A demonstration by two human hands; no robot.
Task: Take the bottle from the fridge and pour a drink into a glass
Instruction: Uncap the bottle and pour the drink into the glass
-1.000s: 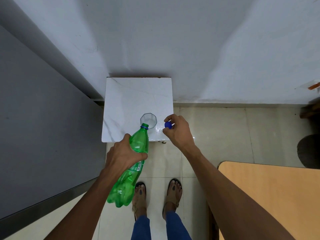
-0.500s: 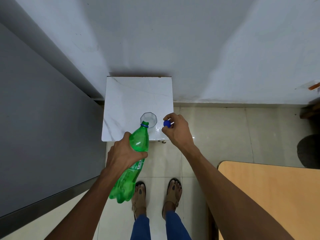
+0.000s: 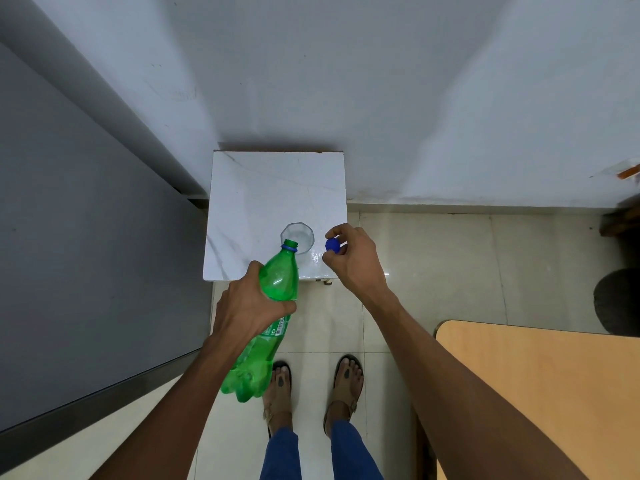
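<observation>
1. Wrapped tight, the left hand (image 3: pixel 247 308) has its grip closed around the upper body of the green bottle (image 3: pixel 268 315), just below the shoulder, fingers curled over the label.
2. Over on the other side, the right hand (image 3: pixel 353 258) pinches the blue cap (image 3: pixel 333 244) between thumb and fingertips, held off to the right of the glass.
3. Look at that bottle: it's tipped forward, base low near the person's feet, open mouth (image 3: pixel 290 243) up at the near edge of the glass (image 3: pixel 298 237).
4. That glass stands upright on the small white marble bench (image 3: pixel 277 188), close to its front edge, against the wall.
5. Progress check: the bottle is out and in hand, the cap is off, and the neck is lined up with the rim. By the look of it, those steps are done.
6. Is anything flowing yet? I can't see a stream, and whether the glass holds any liquid is hard to tell from up here.
7. My read: the pour itself is what's left. The bottle needs more tilt to bring the drink to the mouth, with the neck kept over the rim.
8. Watch that spot near the bench edge: a knock from the neck could shift the glass.
</observation>
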